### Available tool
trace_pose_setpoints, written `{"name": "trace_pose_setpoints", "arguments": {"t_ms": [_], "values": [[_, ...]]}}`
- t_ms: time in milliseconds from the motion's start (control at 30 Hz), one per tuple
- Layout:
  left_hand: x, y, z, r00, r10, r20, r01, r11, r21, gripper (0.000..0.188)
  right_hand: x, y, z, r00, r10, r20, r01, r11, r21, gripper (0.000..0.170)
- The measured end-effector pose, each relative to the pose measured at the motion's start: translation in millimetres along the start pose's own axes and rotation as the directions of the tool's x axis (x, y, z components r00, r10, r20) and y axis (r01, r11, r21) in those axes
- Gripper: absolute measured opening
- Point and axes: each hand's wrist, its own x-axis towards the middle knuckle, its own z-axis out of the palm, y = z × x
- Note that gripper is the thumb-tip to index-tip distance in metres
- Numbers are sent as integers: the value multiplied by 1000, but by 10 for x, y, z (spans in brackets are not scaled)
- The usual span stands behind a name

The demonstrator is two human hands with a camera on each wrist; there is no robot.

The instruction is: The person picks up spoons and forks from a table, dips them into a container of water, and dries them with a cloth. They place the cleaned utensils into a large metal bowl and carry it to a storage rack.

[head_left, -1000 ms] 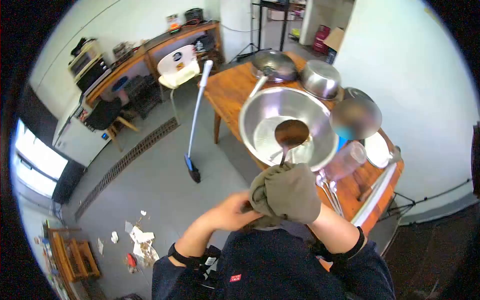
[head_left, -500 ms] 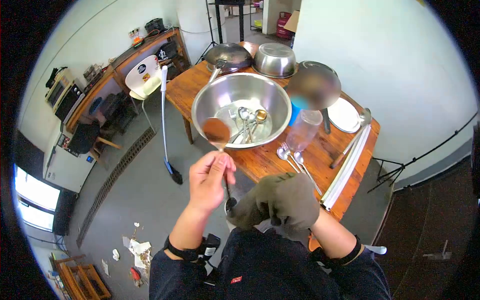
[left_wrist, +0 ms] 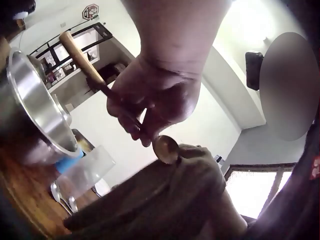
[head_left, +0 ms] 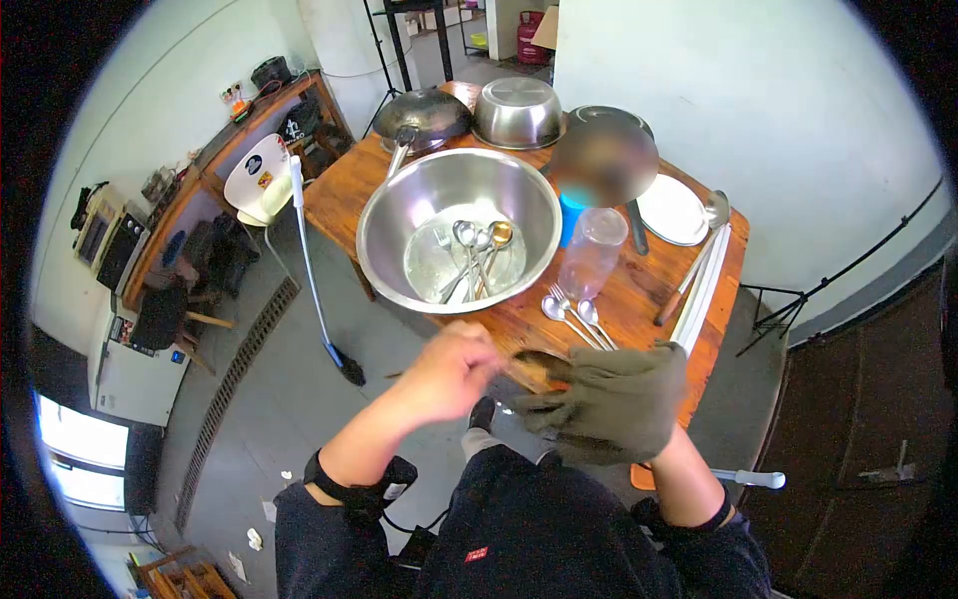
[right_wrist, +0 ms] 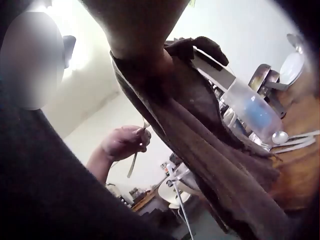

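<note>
My left hand (head_left: 449, 371) pinches a metal spoon (left_wrist: 166, 149) partway along its handle. In the left wrist view the bowl points down toward a grey-green cloth (head_left: 619, 399), and the handle end sticks out past the hand. The cloth drapes over my right hand (head_left: 676, 456), hiding its fingers, and hangs down in long folds in the right wrist view. Ahead of both hands stands a large steel basin (head_left: 379, 265) with several spoons (head_left: 482, 240) and a fork inside. Another fork (head_left: 571, 307) lies between two spoons on the table, just beyond the cloth.
On the wooden table (head_left: 334, 205) stand a clear plastic cup (head_left: 596, 255), a wok (head_left: 424, 118), a steel pot (head_left: 519, 110) and a white plate (head_left: 671, 210). A ladle (head_left: 689, 285) lies beside a long white strip at the right edge. A long-handled brush (head_left: 309, 260) leans at left.
The spoon has come away from the cloth in my left hand and turned round, its bowl now back beside the cloth. The head view has shifted, so the table sits further left.
</note>
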Motion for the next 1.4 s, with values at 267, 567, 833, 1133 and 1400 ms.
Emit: {"name": "trace_pose_setpoints", "arguments": {"t_ms": [267, 567, 833, 1133, 1400], "values": [[967, -961, -720, 848, -482, -220, 262, 743, -615, 14, 305, -138, -341, 986, -21, 162, 63, 964, -258, 17], [1817, -2686, 39, 695, -699, 170, 659, 525, -539, 11, 655, -474, -288, 893, 422, 156, -330, 850, -411, 36], [1929, -3137, 627, 514, -782, 352, 857, 447, -257, 7, 724, -716, -256, 605, 763, -225, -536, 600, 593, 32], [1968, -3051, 649, 415, -827, 380, 906, 415, -85, 13, 688, -924, -441, 394, 897, -203, -714, 437, 548, 26], [1965, -833, -300, 958, -193, 210, 269, 859, -436, 19, 90, -527, -661, 938, 322, -132, -312, 946, 92, 21]]}}
